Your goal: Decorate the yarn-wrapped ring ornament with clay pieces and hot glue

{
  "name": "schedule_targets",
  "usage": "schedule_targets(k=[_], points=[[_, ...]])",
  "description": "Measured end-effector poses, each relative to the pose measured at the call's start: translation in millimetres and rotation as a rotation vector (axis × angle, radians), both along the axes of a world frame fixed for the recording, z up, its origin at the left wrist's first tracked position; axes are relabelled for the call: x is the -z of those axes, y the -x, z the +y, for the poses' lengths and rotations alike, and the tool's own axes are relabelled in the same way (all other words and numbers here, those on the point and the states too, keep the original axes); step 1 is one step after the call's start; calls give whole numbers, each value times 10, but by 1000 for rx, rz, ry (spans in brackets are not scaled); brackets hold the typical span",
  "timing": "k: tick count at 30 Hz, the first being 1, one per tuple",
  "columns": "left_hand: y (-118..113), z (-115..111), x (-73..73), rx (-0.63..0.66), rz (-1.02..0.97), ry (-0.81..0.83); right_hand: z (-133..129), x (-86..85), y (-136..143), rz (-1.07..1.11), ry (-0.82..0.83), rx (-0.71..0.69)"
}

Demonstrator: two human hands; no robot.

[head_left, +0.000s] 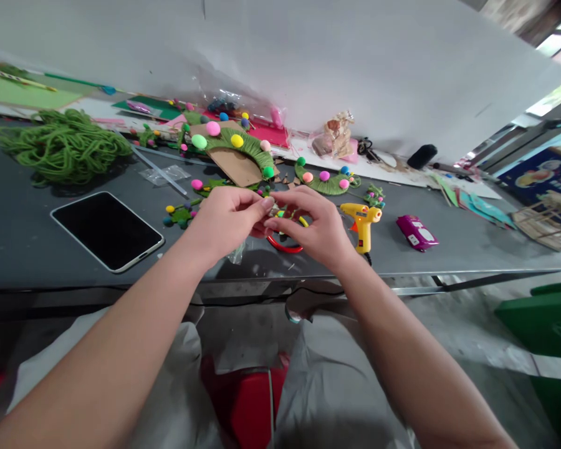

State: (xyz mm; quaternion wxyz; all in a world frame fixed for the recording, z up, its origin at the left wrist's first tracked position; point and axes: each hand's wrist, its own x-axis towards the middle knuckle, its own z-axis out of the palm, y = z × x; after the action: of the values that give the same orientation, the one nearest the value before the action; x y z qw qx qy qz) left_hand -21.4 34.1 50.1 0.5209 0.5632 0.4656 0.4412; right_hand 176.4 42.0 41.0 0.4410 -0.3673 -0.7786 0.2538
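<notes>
My left hand (pixel 231 219) is closed, its thumb and fingers pinched together above the table. Close against it, my right hand (pixel 315 221) has its fingers bent and the fingertips drawn together. What sits between the fingertips is too small and hidden to make out. Beneath my right hand lies a red and yellow ring-shaped thing (pixel 284 247), partly covered. Behind the hands is a curved piece wrapped in green yarn (pixel 250 148) with coloured pom-poms; a smaller pom-pom arc (pixel 330 184) lies to its right. A yellow hot glue gun (pixel 363 231) lies right of my right hand.
A phone or tablet with a dark screen (pixel 107 231) lies at left, before a heap of green yarn (pixel 65 146). Clear glue sticks (pixel 159 169) lie beside the yarn. A purple packet (pixel 416 232) is at right. Paper and plastic bags line the wall.
</notes>
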Motion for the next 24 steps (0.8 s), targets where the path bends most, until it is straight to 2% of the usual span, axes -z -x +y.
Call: schedule_targets(k=[4,7,13,18,21,24], points=[[12,25,16,12,106,-58,-39,12,100,6,-8,42],[55,57,35,-18,171,-85,-4,12,72,40,14,112],[24,32,-16,21,68,-23,127,70,-41,126,21,203],[-28,6,-11,119,9,-25,42,73,53,112,-9,125],[-9,17,21,120,32,-81,-17,53,119,95,15,60],[7,23,16,93,78,-138,-10,28,135,137,78,84]])
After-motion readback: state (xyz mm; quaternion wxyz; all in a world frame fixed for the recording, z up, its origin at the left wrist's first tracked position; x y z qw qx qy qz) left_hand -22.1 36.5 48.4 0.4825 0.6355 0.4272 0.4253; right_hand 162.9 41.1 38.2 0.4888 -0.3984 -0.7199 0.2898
